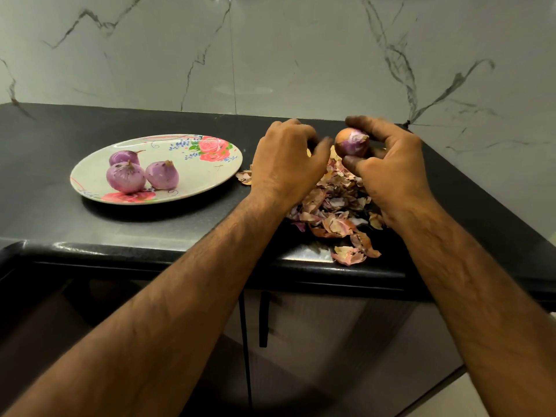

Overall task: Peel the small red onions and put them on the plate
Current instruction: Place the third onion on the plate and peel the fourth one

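I see the fingertips of the left hand (288, 158) only as blur and cannot tell whether they pinch skin. Both hands cover part of the peel pile (334, 206); the right hand (391, 167) hides one side of the onion (350, 142)

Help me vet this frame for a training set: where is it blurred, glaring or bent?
Head view: fingertips of the left hand smear with motion, while the onion in the right hand is fairly sharp; head view: pale glare streaks the counter at its front edge and the wall; head view: the wide lens bows that edge; a soft shadow lies under the plate.
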